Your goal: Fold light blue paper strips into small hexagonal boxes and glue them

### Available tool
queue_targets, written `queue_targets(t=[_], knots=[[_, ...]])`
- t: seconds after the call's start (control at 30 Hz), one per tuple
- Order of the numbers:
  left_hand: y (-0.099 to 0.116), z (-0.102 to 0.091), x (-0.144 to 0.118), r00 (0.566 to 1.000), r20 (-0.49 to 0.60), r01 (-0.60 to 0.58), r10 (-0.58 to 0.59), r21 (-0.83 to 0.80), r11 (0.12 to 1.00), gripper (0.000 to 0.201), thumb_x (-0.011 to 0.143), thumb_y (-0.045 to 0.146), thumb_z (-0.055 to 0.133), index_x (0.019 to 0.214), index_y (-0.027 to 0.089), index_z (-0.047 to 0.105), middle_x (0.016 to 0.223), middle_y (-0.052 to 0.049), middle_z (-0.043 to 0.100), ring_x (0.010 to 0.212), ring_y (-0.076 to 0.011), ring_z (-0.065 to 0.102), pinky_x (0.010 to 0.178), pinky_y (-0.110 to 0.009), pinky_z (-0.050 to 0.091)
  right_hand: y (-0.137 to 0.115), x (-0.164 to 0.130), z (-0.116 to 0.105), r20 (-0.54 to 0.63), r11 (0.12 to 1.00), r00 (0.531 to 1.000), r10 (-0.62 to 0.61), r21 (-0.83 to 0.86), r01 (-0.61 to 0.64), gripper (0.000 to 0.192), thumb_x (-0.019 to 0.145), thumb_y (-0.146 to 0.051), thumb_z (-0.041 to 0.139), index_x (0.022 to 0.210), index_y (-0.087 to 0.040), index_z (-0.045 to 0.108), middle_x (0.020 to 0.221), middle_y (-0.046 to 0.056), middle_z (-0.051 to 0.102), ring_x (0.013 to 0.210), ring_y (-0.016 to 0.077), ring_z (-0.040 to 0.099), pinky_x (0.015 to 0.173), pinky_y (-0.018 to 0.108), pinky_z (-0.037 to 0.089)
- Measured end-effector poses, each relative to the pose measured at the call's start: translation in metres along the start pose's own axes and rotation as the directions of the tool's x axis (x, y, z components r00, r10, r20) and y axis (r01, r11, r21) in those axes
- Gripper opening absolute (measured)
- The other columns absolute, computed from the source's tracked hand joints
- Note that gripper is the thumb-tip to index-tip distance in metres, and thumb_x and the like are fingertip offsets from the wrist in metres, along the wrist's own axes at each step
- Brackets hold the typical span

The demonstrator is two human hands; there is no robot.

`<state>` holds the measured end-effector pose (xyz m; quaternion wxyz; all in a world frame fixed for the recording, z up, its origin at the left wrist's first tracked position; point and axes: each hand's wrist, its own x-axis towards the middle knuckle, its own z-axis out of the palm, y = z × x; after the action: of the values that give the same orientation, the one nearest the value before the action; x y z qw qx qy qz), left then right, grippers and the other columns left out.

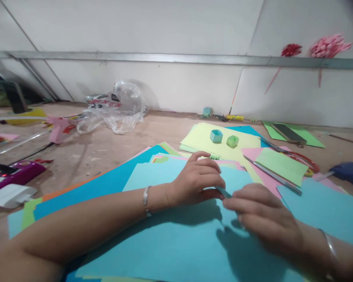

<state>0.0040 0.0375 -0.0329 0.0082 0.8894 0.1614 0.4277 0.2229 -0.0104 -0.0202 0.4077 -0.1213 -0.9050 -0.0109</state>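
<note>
Your left hand and right hand pinch the small blue paper piece in a nearly closed grip; light, even pressure keeps it uncrushed.

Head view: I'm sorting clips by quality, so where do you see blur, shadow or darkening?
In the head view, the bare right hand is blurred, the bare left hand somewhat crisper; there too, both cast dark shadows on the large light-blue paper sheet, and the top right corner darkens.
</note>
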Motion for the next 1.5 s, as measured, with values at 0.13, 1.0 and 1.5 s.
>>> queue_targets(t=[0.13,1.0,1.5], knots=[[-0.009,0.002,-0.001,0.965,0.085,0.249,-0.249,0.013,0.968,0.029,0.088,0.047,0.063,0.075,0.021,0.067,0.063,0.0,0.067,0.062,-0.014,0.06,0.076,-0.03,0.043,0.015,-0.004,0.008,-0.153,0.941,0.938,0.309,0.192,-0.279,0.023,0.092,-0.012,0.047,0.11,-0.022,0.056,0.109,0.009,0.069,0.1,0.021,0.063,0.078,0.036,0.057],[-0.016,-0.005,0.003,0.727,0.442,0.686,-0.525,-0.488,0.539,0.022,0.074,0.018,0.073,0.096,0.015,0.075,0.085,-0.006,0.076,0.079,-0.0156,0.069,0.077,-0.028,0.054,0.029,-0.007,0.019,0.193,0.99,0.98,0.047,0.118,-0.071,0.021,0.099,-0.019,0.043,0.104,-0.016,0.063,0.087,0.009,0.067,0.08,0.0172,0.061,0.073,0.034,0.054],[-0.019,0.003,0.004,0.604,0.403,0.756,-0.687,-0.562,0.336,0.016,0.084,0.01,0.06,0.087,0.012,0.075,0.07,-0.004,0.073,0.066,-0.0142,0.069,0.072,-0.029,0.056,0.031,-0.002,0.011,0.084,0.844,0.841,0.535,-0.088,-0.529,0.021,0.092,-0.025,0.053,0.073,-0.019,0.059,0.068,0.002,0.062,0.061,0.0143,0.055,0.058,0.027,0.046]])
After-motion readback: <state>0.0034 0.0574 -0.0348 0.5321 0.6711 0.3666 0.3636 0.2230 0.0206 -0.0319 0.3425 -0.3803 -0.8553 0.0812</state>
